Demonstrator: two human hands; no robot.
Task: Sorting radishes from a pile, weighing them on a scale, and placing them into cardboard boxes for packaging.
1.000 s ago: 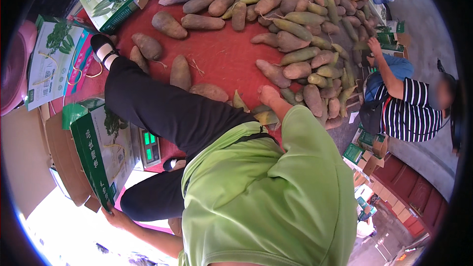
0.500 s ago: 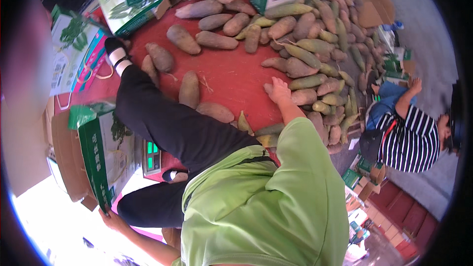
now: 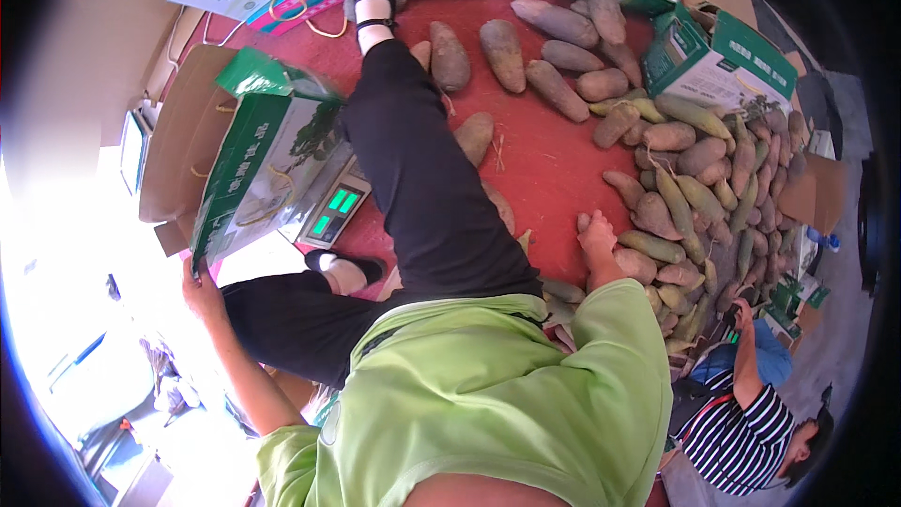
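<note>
My left hand [image 3: 202, 291] is closed on the lower corner of a green and white carton [image 3: 246, 164], which stands tilted with its brown flaps open. Leafy vegetables are pictured on its side. Over on the right, my right hand [image 3: 599, 239] is curled at the edge of a heap of radishes [image 3: 671, 216]. A small brownish end pokes out by its fingertips; it looks like a radish, mostly covered by the hand. The heaped radishes are green or dusty reddish brown.
A scale [image 3: 333, 214] with lit green digits sits beside the carton. Loose radishes [image 3: 502, 54] lie on the red surface [image 3: 540, 169] between my foot and the heap. More cartons [image 3: 723, 56] line the far side. A person in a striped shirt [image 3: 737, 432] is at lower right.
My view has turned, so the scene appears shifted and rotated. My left hand stays on the carton's corner. The right hand's fingers look more curled at the heap's edge.
</note>
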